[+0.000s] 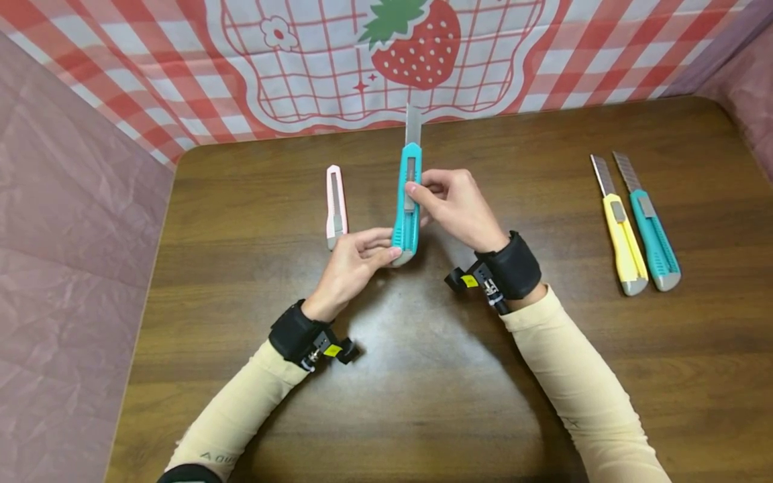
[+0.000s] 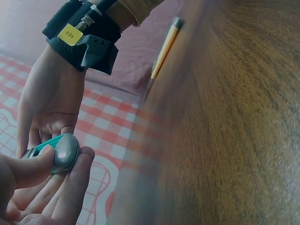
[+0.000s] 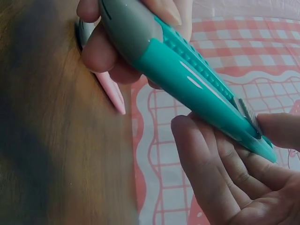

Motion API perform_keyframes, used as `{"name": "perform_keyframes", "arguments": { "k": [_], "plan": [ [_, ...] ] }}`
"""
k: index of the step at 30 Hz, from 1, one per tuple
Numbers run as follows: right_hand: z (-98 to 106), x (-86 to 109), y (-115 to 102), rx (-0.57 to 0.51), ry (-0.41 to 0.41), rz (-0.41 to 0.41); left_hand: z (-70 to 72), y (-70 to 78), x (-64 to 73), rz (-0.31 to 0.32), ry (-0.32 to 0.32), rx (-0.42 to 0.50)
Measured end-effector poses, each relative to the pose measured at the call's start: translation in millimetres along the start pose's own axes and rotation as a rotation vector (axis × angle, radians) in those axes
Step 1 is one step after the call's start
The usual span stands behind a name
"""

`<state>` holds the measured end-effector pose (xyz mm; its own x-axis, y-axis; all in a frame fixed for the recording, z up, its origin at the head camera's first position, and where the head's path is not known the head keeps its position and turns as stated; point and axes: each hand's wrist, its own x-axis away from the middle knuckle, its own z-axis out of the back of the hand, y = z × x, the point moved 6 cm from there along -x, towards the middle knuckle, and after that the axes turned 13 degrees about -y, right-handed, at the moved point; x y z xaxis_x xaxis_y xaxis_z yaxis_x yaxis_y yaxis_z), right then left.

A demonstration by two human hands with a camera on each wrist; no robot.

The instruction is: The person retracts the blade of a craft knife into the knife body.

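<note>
Left hand (image 1: 353, 263) pinches near end of slender teal plastic knife (image 1: 406, 223); right hand (image 1: 457, 206) grips farther along; flat silver blade (image 1: 413, 126) points far.

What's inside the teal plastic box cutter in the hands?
Inside the teal plastic box cutter, a grey metal strip shows, partly covered by the right hand. A flat silvery blade sticks out the tip; any part within the casing is hidden.

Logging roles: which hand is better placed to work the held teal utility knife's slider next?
Probably the right hand: its thumb touches the slider; the left hand grips the utility knife at its grey end.
</note>
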<state>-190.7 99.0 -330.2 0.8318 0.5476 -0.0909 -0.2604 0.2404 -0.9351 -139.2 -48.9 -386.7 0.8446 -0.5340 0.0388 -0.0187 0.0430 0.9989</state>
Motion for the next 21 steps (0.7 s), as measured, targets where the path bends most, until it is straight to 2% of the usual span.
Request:
{"name": "perform_keyframes", "arguments": {
  "k": [12,16,21],
  "plan": [
    [-2,-1.0,1,0.044,-0.015,-0.054,-2.4,-0.2,1.0,-0.016,-0.018,-0.016],
    [-2,1.8,-14,0.067,-0.005,-0.048,-3.2,2.8,1.5,-0.017,-0.022,-0.018],
    [-1,5.6,-31,0.103,0.008,-0.047,-6.9,19.6,5.3,-0.008,-0.024,-0.029]
  ]
}}
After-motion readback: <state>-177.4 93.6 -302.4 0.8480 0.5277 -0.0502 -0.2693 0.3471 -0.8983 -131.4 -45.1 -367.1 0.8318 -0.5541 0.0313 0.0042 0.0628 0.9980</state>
